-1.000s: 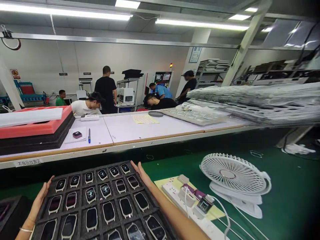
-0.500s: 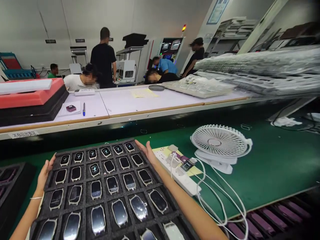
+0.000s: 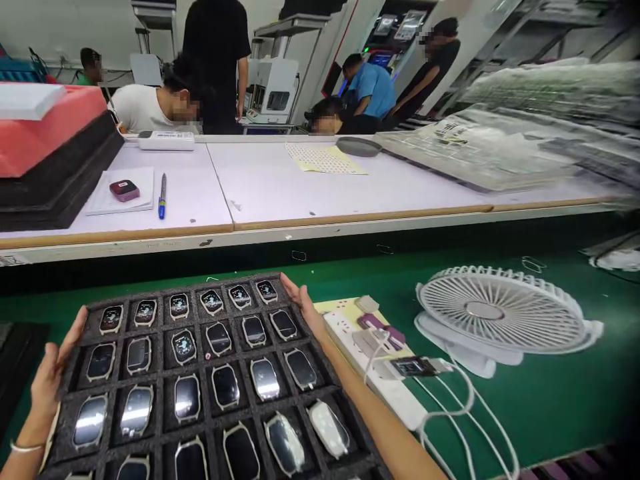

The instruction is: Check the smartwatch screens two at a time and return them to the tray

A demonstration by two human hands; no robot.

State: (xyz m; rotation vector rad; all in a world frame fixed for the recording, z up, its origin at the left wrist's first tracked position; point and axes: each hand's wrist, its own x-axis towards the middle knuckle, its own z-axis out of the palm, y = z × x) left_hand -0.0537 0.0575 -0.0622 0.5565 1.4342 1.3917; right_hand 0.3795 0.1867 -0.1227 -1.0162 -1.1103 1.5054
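A black foam tray point(image 3: 165, 363) fills the lower left, split into square compartments. In them lie watch cases without straps, among them a lit watch point(image 3: 184, 347) with a dial showing; several in the far row are lit too, while most others have dark, glossy screens. My left hand point(image 3: 55, 370) grips the tray's left side, thumb raised, a bracelet on the wrist. Along the far right corner, my right hand point(image 3: 303, 308) holds the opposite side, its forearm running beside the edge. The undersides of both hands are hidden by the tray.
Right of the tray, a white power strip point(image 3: 375, 373) carries chargers and looping white cables. A white fan point(image 3: 485, 312) stands on the green bench point(image 3: 565, 407). Beyond is a raised white shelf point(image 3: 260, 187) with a pen point(image 3: 162, 197) and foam blocks point(image 3: 47, 127). Several people are behind it.
My view has tilted down and come nearer the shelf. The fan and power strip appear farther right and larger. Both hands keep hold of the tray.
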